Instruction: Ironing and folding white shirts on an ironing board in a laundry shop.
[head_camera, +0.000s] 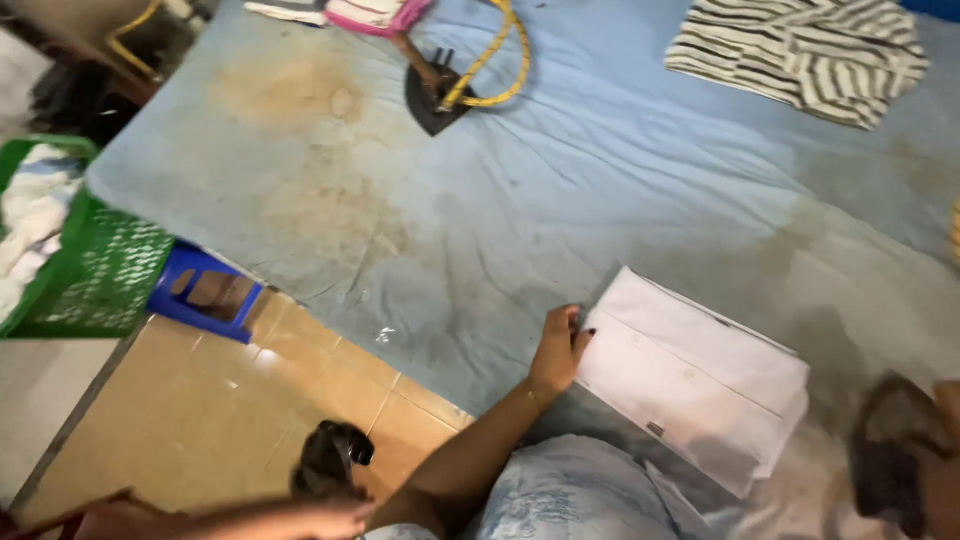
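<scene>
One of your hands (558, 350) is clearly at work: it reaches up from the near edge and rests its fingers on the left end of a folded white shirt (695, 378), touching the cloth rather than gripping it. Which hand it is cannot be told for sure from this angle; it reads as your left hand. Your other hand cannot be picked out: a blurred arm lies along the bottom left, and a dark blurred shape sits at the near right corner, so whether it holds anything cannot be told.

That shirt lies flat on the near right part of a big table covered with a stained blue cloth (520, 210). At the far side, near the middle, a dark iron (432, 98) sits with a yellow cord (495, 60) looped around it. A pink item (375, 14) lies just beyond it. At the far right, a striped black-and-white garment (800, 55) is well apart from the shirt.

Off the table to the left, a green basket (85, 265) holds pale laundry and stands on a blue stool (205, 295), above a tan tiled floor (210, 420). A dark shoe (330, 458) shows near the bottom.
</scene>
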